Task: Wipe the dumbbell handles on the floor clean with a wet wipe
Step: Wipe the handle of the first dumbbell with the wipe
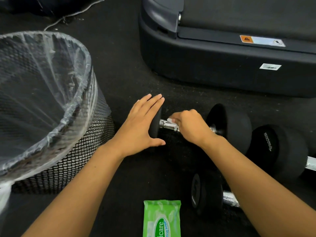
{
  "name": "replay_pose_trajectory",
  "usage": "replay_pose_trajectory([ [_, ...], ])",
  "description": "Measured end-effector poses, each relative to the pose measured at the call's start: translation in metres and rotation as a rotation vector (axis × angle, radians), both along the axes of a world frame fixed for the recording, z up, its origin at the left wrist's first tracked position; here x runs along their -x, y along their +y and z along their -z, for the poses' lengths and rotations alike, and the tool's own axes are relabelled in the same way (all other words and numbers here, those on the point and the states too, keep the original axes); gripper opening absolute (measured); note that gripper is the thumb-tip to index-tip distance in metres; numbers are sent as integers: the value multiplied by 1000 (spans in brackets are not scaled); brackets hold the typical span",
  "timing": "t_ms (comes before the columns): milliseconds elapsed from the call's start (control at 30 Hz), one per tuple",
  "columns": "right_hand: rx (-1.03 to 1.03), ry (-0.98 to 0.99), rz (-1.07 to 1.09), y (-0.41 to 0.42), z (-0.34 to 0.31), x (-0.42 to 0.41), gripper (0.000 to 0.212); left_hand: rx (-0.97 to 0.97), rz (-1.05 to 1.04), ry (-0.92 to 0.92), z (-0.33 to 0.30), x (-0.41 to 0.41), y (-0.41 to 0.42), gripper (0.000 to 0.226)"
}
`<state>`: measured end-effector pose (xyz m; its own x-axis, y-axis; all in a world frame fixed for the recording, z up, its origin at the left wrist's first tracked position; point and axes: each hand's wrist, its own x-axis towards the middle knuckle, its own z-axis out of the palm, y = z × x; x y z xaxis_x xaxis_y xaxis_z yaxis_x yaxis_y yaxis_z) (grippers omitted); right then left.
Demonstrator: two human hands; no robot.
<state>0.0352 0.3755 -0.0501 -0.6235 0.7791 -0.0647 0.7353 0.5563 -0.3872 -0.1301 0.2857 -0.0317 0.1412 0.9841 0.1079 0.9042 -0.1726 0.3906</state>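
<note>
Dumbbell (pixel 188 125) lies on the floor (pixel 123 79) in front of us, between the lined mesh bin (pixel 51 100) at left and two more dumbbells at right, with the wipe pack (pixel 162 218) near our wrists. Our left hand (pixel 142 125), fingers straight and close together, presses flat on the left weight head to stop rolling. Our right hand (pixel 189 125) curls around the chrome handle (pixel 168 126), fingers clamped on the wet wipe (pixel 171 120); we judge it best to twist while sliding end to end.
</note>
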Motion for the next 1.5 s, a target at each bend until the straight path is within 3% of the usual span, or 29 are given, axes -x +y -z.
replay_pose_trajectory([
  [167, 0, -60, 50, 9, 1, 2, 12, 1, -2, -8, -1, -1, -1, 113],
  [300, -65, 3, -38, -7, 6, -9, 24, 4, -5, -13, -1, -1, 0, 113],
  [433, -127, -14, 10, -8, 4, -6, 18, -3, -5, 1, 0, -2, -1, 113],
  [633, -111, -6, -81, -23, 9, -19, 50, 3, -4, -9, 0, -2, -2, 113],
  [867, -145, -16, -147, -39, 14, -13, 49, 1, -9, -8, 0, -1, 0, 112],
  [1000, -119, -79, -51, -31, 7, -2, 49, -13, -11, 4, 1, -2, -1, 112],
  [1133, -186, -9, -148, -41, 13, -9, 47, -12, -5, -5, 1, -1, 0, 112],
  [1233, -135, -77, 47, -22, 5, -7, 39, -14, 2, 7, 2, -2, -2, 112],
  [1300, -137, -101, 64, -19, 0, 7, 34, -22, -7, 12, 2, -1, -1, 112],
  [1433, -63, -16, -120, -32, 1, -4, 55, -16, -14, 9, 1, -2, 0, 112],
  [1500, -40, 9, -63, -24, -1, -12, 54, -16, -11, 11, 1, -3, -2, 112],
])
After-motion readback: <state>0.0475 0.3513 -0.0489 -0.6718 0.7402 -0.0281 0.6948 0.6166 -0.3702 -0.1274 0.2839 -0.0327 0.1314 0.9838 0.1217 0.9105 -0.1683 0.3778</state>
